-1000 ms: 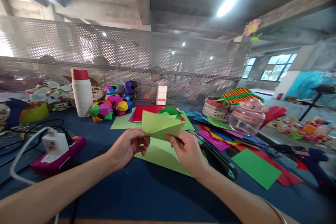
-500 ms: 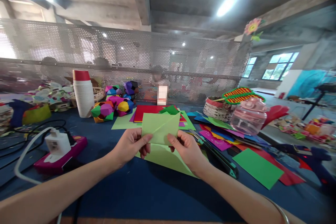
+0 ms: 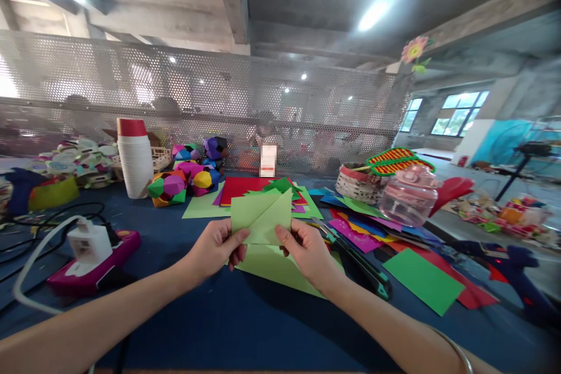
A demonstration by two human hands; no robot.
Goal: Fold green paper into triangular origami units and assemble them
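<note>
A folded piece of light green paper (image 3: pixel 262 219) is held up above the table, its diagonal fold edge rising to a point at the top right. My left hand (image 3: pixel 223 244) pinches its lower left side, thumb in front and fingers behind. At the lower right side, my right hand (image 3: pixel 305 248) grips it the same way. Below and behind it, a larger light green sheet (image 3: pixel 280 272) lies on the blue table. Farther back are a red sheet (image 3: pixel 239 187) and dark green paper pieces (image 3: pixel 280 185), partly hidden by the held paper.
To the right lie a utility knife (image 3: pixel 363 266), a green card (image 3: pixel 423 280), a glue gun (image 3: pixel 504 263) and a clear bottle (image 3: pixel 407 198). On the left are a power strip (image 3: pixel 94 269), stacked paper cups (image 3: pixel 135 163) and colourful paper balls (image 3: pixel 169 187). A perforated screen (image 3: pixel 219 87) stands behind.
The held paper's diagonal fold edge stands out more clearly now. Both hands keep the same grip. The whole view has shifted slightly, with things appearing a little farther left.
</note>
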